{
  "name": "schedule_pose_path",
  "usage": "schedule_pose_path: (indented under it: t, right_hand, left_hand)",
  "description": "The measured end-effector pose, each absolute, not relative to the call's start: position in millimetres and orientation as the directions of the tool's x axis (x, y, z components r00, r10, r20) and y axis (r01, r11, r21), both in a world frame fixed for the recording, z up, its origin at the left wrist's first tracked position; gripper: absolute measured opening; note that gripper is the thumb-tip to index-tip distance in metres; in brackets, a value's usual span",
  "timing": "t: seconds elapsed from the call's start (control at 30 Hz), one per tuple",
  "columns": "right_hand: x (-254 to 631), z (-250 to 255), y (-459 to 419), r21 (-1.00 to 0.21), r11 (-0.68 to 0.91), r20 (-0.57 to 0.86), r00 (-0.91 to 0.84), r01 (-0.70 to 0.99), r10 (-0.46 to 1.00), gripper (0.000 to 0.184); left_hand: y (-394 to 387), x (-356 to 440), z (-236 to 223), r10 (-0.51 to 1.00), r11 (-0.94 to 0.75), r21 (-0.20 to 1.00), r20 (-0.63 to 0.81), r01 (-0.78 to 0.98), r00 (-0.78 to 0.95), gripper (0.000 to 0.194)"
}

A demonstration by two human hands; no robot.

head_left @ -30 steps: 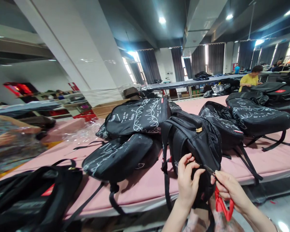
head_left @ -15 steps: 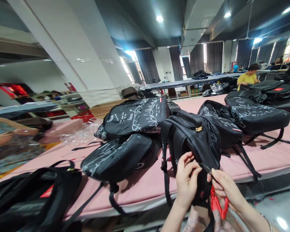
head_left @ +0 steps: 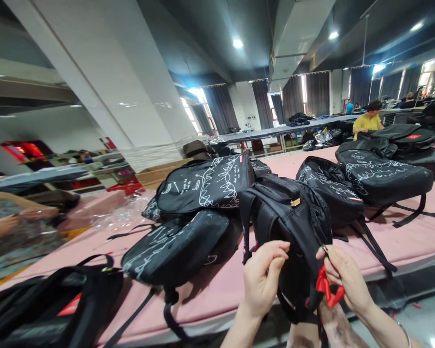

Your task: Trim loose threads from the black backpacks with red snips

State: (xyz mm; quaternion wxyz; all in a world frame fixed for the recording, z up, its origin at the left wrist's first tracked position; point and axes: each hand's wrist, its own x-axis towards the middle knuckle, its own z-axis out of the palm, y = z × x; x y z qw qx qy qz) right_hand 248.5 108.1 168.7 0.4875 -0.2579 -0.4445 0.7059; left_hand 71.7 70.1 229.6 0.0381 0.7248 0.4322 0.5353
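Note:
A black backpack (head_left: 304, 212) stands tilted in front of me at the table's near edge, its gold-coloured zip tag facing up. Over its left side my left hand (head_left: 264, 278) is closed in a pinch; whatever the fingertips hold is too small to make out. My right hand (head_left: 344, 275) grips a slender dark tool (head_left: 325, 250) by the bag's right side, mostly hidden by the fingers. A red cloth-like loop (head_left: 326, 287) hangs below that hand. The two hands are apart.
More black backpacks with white line drawings (head_left: 217, 181) lie on the pink-covered table (head_left: 199, 309). An open black bag (head_left: 50, 299) is at front left, its straps trailing over the edge. Another person's arms (head_left: 7, 227) show at far left. A person in yellow (head_left: 368, 121) sits farther back.
My left hand has moved left and slightly down, away from my right hand. The dark tool, which stretched between the hands, now shows only at my right fingertips.

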Motion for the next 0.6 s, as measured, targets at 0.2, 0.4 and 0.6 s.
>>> schedule_pose_path:
  t: [0.2, 0.4, 0.6]
  right_hand:
    - [229.3, 176.7, 131.4, -0.958, 0.153, 0.189, -0.134, -0.243, 0.973, 0.043]
    - [217.4, 178.4, 140.0, -0.896, 0.445, 0.445, 0.003, 0.0, 0.896, 0.026]
    - [212.2, 183.1, 146.2, -0.81, 0.57, 0.58, 0.045, 0.138, 0.813, 0.019]
  left_hand:
    - [103.8, 71.9, 293.9, 0.629, -0.381, 0.119, 0.76, 0.917, 0.163, 0.02]
    - [128.2, 83.4, 318.7, 0.876, -0.175, 0.097, 0.47, 0.98, 0.109, 0.01]
    - [136.9, 86.5, 306.5, 0.792, -0.235, 0.112, 0.598, 0.965, 0.124, 0.012]
